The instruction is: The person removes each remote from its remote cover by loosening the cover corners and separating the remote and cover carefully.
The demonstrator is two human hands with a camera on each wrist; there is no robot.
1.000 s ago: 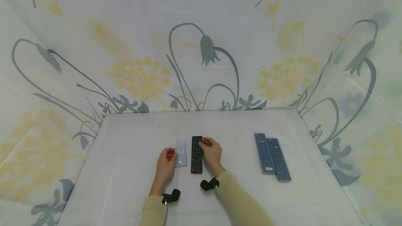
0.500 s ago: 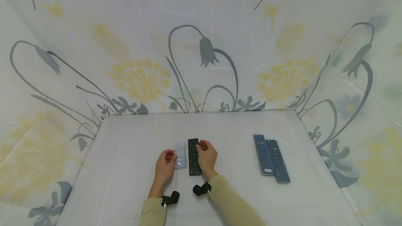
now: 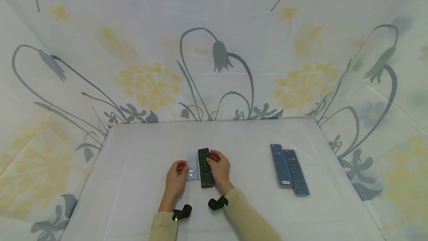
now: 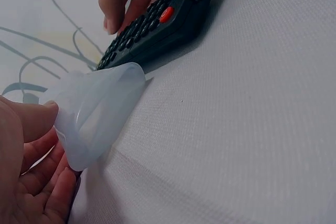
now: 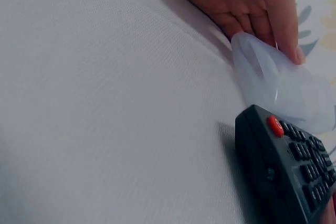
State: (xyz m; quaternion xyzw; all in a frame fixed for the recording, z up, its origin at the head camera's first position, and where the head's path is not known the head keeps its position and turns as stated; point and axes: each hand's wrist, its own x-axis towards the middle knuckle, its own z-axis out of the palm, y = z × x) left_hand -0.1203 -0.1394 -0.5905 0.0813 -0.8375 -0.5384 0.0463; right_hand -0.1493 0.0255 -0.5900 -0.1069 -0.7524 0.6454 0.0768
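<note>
The black rectangular plastic remote control [image 3: 205,171], fitted with rows of dark keys and one red button [image 5: 275,126] at its near end, was located immediately left of the right hand's grip. The right hand [image 3: 220,168] pinched its right long edge, thumb and curled fingers set on the far half; the key face was directed upward. Full contact between its underside and the surface could not be confirmed. The bluish, translucent, soft plastic sleeve [image 3: 192,168] was positioned between the two grips, just beside the remote control. The left hand [image 3: 176,179] pinched the sleeve's left edge between thumb and fingers, the gap closed down to the thin film; the rounded mouth of the sleeve gaped toward the wearer. A black wrist camera [image 3: 182,212] was strapped behind the left grip, and a second black camera unit [image 3: 218,203] behind the right. Well to the right of the right grip, two slim blue-grey remote controls [image 3: 297,173] lay side by side, the nearer one labelled in white. White cloth [image 3: 140,166] covered the work surface beneath both grips; flower-printed white fabric [image 3: 247,21] rose beyond them.
</note>
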